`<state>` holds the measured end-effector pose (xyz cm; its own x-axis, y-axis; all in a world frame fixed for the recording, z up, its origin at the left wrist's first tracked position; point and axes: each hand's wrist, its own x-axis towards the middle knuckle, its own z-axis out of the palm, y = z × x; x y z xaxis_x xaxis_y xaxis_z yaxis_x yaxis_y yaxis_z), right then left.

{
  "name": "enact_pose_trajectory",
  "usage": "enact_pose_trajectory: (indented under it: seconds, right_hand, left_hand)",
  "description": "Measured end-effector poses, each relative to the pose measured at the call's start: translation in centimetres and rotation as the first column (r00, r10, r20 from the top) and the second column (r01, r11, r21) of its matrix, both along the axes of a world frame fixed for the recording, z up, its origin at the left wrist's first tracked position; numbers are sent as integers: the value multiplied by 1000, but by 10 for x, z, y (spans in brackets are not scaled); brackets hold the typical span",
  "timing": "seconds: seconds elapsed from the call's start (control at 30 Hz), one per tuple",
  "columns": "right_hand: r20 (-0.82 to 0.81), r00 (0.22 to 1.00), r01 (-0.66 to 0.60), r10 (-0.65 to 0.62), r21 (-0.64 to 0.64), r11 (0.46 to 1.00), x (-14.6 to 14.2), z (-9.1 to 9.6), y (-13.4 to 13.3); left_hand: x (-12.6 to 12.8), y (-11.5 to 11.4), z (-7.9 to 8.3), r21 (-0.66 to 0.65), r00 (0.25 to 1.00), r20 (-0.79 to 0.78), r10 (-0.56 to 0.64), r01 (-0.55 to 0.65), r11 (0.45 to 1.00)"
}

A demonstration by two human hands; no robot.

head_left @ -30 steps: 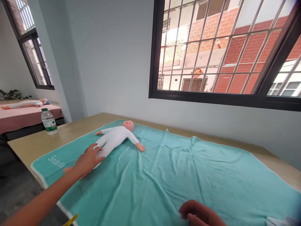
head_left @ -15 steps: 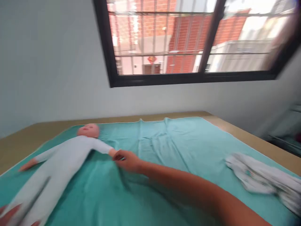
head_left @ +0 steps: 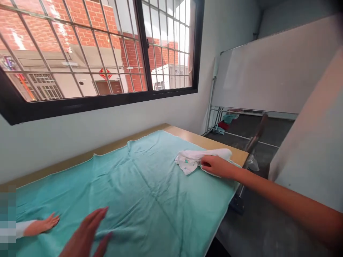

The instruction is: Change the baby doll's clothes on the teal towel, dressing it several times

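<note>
Chg vs. prior frames: R hand [head_left: 218,166] has left the doll's arm and now lies on the white garment [head_left: 195,159] at the far right end of the surface [head_left: 203,141], fingers curled; can't tell if it grips. L hand [head_left: 85,235] is off the doll, open, over the teal towel [head_left: 150,192]. Work focus is now the garment.

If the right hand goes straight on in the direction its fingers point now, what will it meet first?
The right hand would meet the white printed cloth lying on the teal towel; its fingertips seem to touch the cloth's edge.
</note>
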<state>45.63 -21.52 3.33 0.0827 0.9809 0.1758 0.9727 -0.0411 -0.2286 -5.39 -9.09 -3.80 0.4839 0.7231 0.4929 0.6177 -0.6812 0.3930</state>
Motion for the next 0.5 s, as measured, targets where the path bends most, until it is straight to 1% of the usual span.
enact_pose_trajectory:
  seconds: [0.03, 0.07, 0.13, 0.17, 0.23, 0.27, 0.3, 0.37, 0.43, 0.5]
  right_hand:
    - [80, 997, 9, -12, 43, 999, 10, 1, -12]
    - [156, 988, 7, -20, 82, 997, 16, 1, -20]
    - [271, 962, 1, -36, 128, 992, 26, -1, -27]
    - [305, 952, 1, -41, 129, 992, 30, -3, -27]
    - [337, 941, -12, -21, 97, 995, 39, -5, -20]
    - [339, 941, -31, 4, 76, 997, 44, -4, -15]
    - [333, 942, -53, 31, 58, 997, 49, -3, -11]
    - [309, 948, -90, 75, 33, 995, 56, 5, -2]
    - [274, 959, -92, 74, 51, 994, 57, 20, 5]
    - [209, 977, -60, 35, 116, 991, 52, 41, 13]
  left_hand:
    - [30, -3, 6, -48, 997, -48, -66, 64, 997]
    - [63, -7, 13, -77, 990, -61, -127, 122, 989]
    - [127, -17, 23, -124, 958, -77, -277, 266, 956]
    - [156, -21, 26, -136, 940, -73, -334, 323, 937]
    - [201, -29, 24, -151, 920, -70, -387, 374, 915]
    - [216, -31, 20, -166, 910, -86, -406, 389, 906]
    - [226, -33, 14, -179, 904, -104, -414, 392, 902]
    - [233, -35, 4, -200, 887, -157, -434, 402, 893]
    - [230, -38, -2, -207, 873, -195, -448, 409, 889]
    - [224, -40, -1, -210, 871, -199, -450, 410, 888]
